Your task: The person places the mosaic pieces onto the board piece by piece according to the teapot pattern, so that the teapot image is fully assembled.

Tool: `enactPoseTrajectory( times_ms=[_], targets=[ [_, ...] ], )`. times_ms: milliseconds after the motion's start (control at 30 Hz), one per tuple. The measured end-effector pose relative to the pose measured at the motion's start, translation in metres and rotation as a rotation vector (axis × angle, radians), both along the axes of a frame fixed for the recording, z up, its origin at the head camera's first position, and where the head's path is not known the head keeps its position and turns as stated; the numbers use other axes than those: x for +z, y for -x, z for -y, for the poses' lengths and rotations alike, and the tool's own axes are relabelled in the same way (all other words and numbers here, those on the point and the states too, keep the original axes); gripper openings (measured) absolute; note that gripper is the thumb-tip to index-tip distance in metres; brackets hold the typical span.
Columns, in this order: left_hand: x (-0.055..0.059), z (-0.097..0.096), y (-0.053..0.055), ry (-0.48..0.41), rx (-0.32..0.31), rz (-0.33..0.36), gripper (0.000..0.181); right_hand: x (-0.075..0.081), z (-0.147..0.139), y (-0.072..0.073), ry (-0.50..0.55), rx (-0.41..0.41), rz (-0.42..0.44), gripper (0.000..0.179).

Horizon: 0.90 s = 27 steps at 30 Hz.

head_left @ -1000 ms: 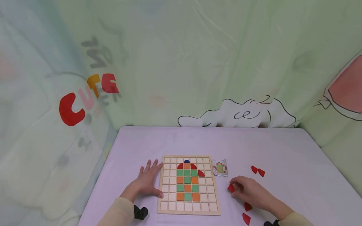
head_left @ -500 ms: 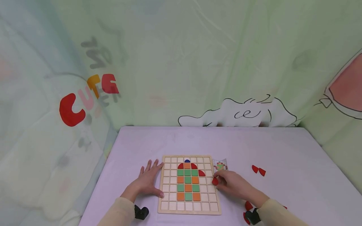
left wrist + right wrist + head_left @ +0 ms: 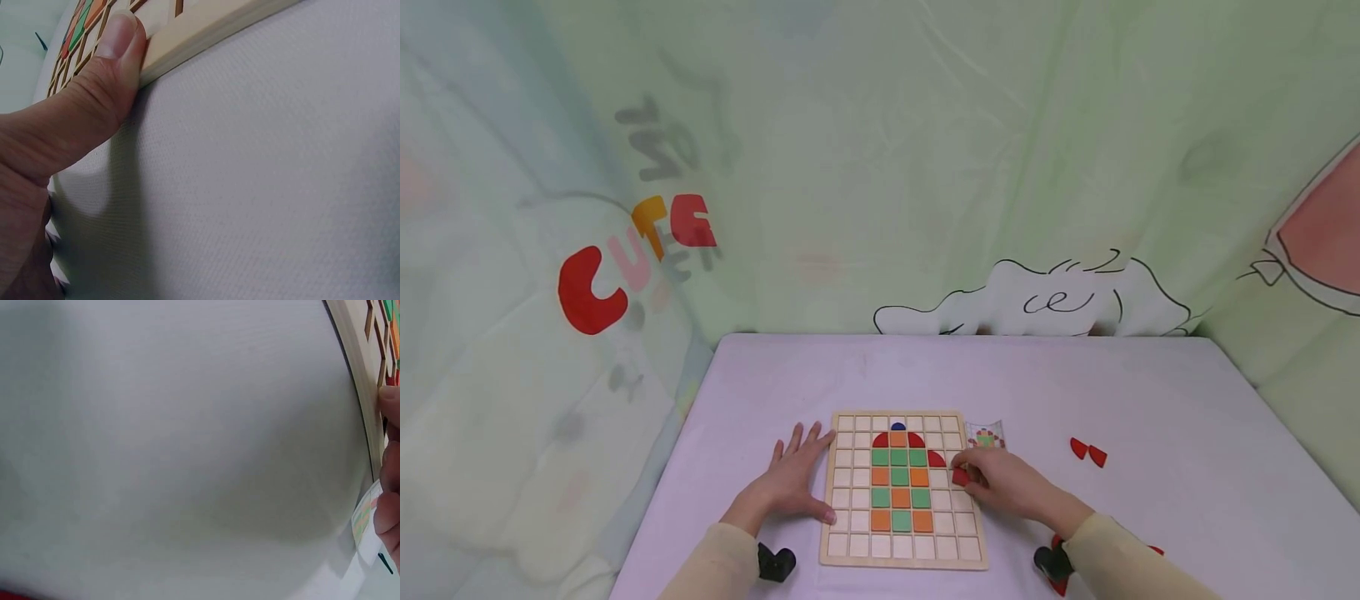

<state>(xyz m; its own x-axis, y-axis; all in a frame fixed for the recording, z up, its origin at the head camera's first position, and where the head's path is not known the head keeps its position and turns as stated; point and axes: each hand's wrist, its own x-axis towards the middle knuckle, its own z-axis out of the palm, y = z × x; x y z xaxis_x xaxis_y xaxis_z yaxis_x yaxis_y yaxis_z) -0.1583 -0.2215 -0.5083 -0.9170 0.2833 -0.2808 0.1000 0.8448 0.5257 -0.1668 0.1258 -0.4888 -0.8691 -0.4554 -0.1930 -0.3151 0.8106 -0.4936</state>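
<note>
A wooden grid board (image 3: 904,563) lies on the table, with green and orange square tiles, red quarter-round tiles and a blue tile set in its cells. My left hand (image 3: 788,485) spreads along its left side. In the left wrist view the thumb (image 3: 115,53) presses on the board's frame. Over the right-hand columns, my right hand (image 3: 1015,485) pinches a red quarter-round tile (image 3: 960,477) between thumb and fingers. Just up and left of it, another red tile (image 3: 936,458) sits in a cell. Only the fingertips (image 3: 390,425) show at the right wrist view's edge.
A small pattern card (image 3: 987,435) lies against the board's right side, partly behind the right hand. Two loose red tiles (image 3: 1088,452) lie farther right. More red tiles (image 3: 1060,585) are partly covered by the right wrist. A curtain (image 3: 820,208) hangs behind the table.
My right hand has moved left with the red tile, from the table beside the board to over its right-hand columns. The left hand has stayed in place.
</note>
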Motion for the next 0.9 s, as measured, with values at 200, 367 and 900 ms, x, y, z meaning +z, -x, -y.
enactPoseTrajectory(
  times_ms=[200, 367, 900],
  targets=[
    [-0.0033, 0.0008, 0.0016, 0.009, 0.000, 0.010, 0.127, 0.0002, -0.0014, 0.0034, 0.003, 0.048, 0.017, 0.030],
    [-0.0065, 0.0011, 0.0024, 0.014, 0.000, 0.008, 0.127, -0.0012, -0.0025, 0.0045, 0.032, 0.053, 0.043, 0.031],
    [-0.0056, 0.0001, 0.0018, 0.005, 0.009, -0.003, 0.127, -0.0017, -0.0077, -0.0008, 0.055, -0.023, 0.054, 0.023]
  ],
)
